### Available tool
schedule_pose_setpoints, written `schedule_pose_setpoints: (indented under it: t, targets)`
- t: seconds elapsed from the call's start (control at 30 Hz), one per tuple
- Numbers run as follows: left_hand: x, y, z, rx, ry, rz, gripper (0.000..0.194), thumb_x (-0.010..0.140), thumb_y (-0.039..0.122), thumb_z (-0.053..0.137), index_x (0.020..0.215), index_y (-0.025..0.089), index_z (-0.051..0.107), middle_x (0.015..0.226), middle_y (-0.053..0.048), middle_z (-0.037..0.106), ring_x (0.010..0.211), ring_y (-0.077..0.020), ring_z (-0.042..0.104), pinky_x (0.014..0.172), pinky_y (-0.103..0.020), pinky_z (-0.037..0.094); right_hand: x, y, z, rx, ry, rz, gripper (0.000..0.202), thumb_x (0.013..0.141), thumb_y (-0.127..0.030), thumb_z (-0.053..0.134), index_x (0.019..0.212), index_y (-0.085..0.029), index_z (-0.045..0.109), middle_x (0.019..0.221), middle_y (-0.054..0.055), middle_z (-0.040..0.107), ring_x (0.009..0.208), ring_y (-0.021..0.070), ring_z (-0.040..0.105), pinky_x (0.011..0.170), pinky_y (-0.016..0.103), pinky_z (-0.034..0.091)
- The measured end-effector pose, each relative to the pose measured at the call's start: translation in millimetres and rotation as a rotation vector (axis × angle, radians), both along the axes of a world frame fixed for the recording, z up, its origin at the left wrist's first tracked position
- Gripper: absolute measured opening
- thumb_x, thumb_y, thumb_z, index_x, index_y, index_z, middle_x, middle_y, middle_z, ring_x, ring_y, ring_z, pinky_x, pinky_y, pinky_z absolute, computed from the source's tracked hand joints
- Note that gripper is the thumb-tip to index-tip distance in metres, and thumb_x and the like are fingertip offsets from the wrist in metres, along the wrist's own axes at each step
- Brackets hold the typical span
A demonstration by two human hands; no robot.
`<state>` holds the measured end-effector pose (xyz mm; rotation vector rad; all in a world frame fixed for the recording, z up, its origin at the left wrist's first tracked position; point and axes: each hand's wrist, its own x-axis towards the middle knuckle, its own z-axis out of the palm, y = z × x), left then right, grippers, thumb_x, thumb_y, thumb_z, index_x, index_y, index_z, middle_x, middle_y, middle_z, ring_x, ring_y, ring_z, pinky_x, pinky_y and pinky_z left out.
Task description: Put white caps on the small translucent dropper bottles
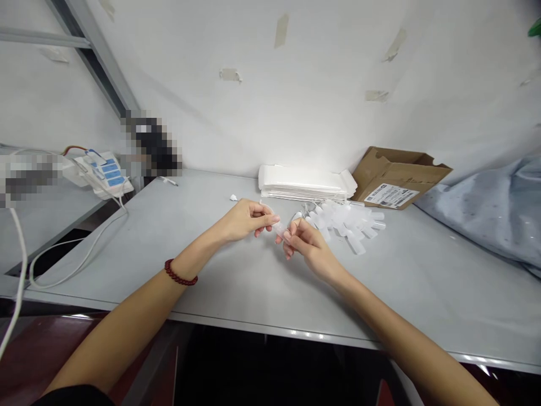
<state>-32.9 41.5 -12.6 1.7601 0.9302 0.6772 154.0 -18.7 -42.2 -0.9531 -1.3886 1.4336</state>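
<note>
Between my two hands is a small translucent plastic piece [279,228], pinched at both ends above the grey table [236,282]. My left hand [252,219] grips its left end with thumb and fingers. At its right end, the thumb and fingers of my right hand [305,241] are closed on it. Just beyond my right hand lies a spread pile of similar translucent pieces [344,221]. Behind the pile rests a stack of flat white cards or boxes [304,183].
An opened brown cardboard box [395,179] with a label leans at the back right. Grey patterned fabric [490,211] covers the right side. At the left are white cables [91,248] and a white device [105,175]. A small white scrap [233,197] lies near the wall.
</note>
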Motion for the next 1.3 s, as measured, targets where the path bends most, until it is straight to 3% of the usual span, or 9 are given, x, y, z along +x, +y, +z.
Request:
schedule_pose_setpoints:
  t: [0.13, 0.23, 0.37, 0.53, 0.63, 0.83, 0.93, 1.03, 1.3]
  targets:
    - [1.6, -2.4, 2.7, -0.014, -0.097, -0.032, 0.024, 0.078, 0.04, 0.069, 0.074, 0.016, 0.068, 0.068, 0.0, 0.063, 0.058, -0.0108, 0.058, 0.064, -0.026, 0.047, 1.4, 3.4, 8.8, -0.348, 0.307, 0.104, 0.031, 0.078, -0.033, 0.066, 0.079, -0.023, 0.036, 0.067, -0.005, 0.056, 0.042, 0.004, 0.029, 0.044, 0.02, 0.031]
    - [4.9, -4.6, 2.2, 0.015, -0.122, -0.047, 0.025, 0.078, 0.04, 0.069, 0.076, 0.015, 0.068, 0.071, -0.001, 0.064, 0.063, -0.0119, 0.06, 0.066, -0.026, 0.049, 1.8, 5.9, 9.0, -0.389, 0.321, 0.081, 0.028, 0.081, -0.037, 0.06, 0.078, -0.022, 0.037, 0.058, -0.008, 0.048, 0.039, 0.003, 0.021, 0.04, 0.019, 0.025]
    - [7.1, -2.4, -4.0, 0.02, -0.105, -0.015, 0.026, 0.079, 0.041, 0.068, 0.08, 0.014, 0.069, 0.076, -0.002, 0.067, 0.065, -0.0124, 0.062, 0.068, -0.027, 0.05, 4.7, 9.4, -0.2, -0.116, 0.009, -0.044, 0.031, 0.082, -0.047, 0.06, 0.09, -0.023, 0.042, 0.064, -0.005, 0.055, 0.045, 0.0074, 0.037, 0.047, 0.023, 0.038]
    - [5.9, 0.8, -8.2, 0.017, -0.077, 0.063, 0.025, 0.079, 0.04, 0.067, 0.08, 0.014, 0.07, 0.074, -0.002, 0.068, 0.062, -0.0119, 0.062, 0.067, -0.027, 0.05, 8.0, 10.3, -13.9, 0.431, -0.556, -0.269, 0.023, 0.084, -0.036, 0.059, 0.098, -0.019, 0.052, 0.067, -0.001, 0.054, 0.055, 0.0122, 0.045, 0.054, 0.026, 0.036]
    - [6.0, 0.4, -8.1, -0.018, -0.087, 0.066, 0.025, 0.078, 0.039, 0.069, 0.08, 0.014, 0.071, 0.074, -0.003, 0.069, 0.061, -0.0127, 0.063, 0.066, -0.028, 0.051, 7.6, 8.2, -13.3, 0.51, -0.64, -0.253, 0.02, 0.089, -0.034, 0.05, 0.1, -0.018, 0.054, 0.066, 0.0, 0.054, 0.056, 0.0133, 0.046, 0.055, 0.027, 0.035]
    - [10.3, -3.6, -6.1, -0.028, -0.113, 0.096, 0.024, 0.075, 0.036, 0.071, 0.078, 0.013, 0.071, 0.07, -0.003, 0.069, 0.064, -0.0151, 0.066, 0.068, -0.029, 0.055, 6.9, 6.4, -1.3, 0.145, -0.355, -0.058, 0.037, 0.09, -0.05, 0.048, 0.07, -0.018, 0.049, 0.058, -0.005, 0.039, 0.049, 0.0081, 0.033, 0.048, 0.024, 0.028]
    - [11.1, -5.9, -3.2, -0.015, -0.141, 0.101, 0.026, 0.073, 0.038, 0.073, 0.077, 0.013, 0.071, 0.068, -0.003, 0.068, 0.066, -0.0154, 0.066, 0.069, -0.029, 0.056, 7.3, 8.6, 0.7, -0.21, -0.053, 0.106, 0.04, 0.085, -0.057, 0.053, 0.077, -0.018, 0.052, 0.056, -0.009, 0.028, 0.043, 0.0057, 0.022, 0.041, 0.022, 0.023]
    - [9.9, -5.8, -2.2, 0.008, -0.124, 0.092, 0.027, 0.075, 0.039, 0.07, 0.078, 0.013, 0.07, 0.069, -0.002, 0.067, 0.068, -0.0147, 0.065, 0.069, -0.028, 0.055, 6.5, 9.9, -0.4, -0.318, 0.041, 0.165, 0.04, 0.084, -0.058, 0.054, 0.081, -0.018, 0.053, 0.055, -0.01, 0.024, 0.042, 0.0055, 0.019, 0.041, 0.021, 0.022]
    - [8.5, 0.1, -10.0, 0.18, 0.052, 0.135, 0.03, 0.081, 0.043, 0.062, 0.072, 0.015, 0.061, 0.07, 0.0, 0.06, 0.066, -0.0123, 0.054, 0.064, -0.026, 0.043, 3.8, 7.2, -16.0, 0.414, -0.618, -0.213, 0.029, 0.091, -0.044, 0.048, 0.091, -0.016, 0.058, 0.062, -0.002, 0.05, 0.054, 0.0121, 0.042, 0.053, 0.025, 0.032]
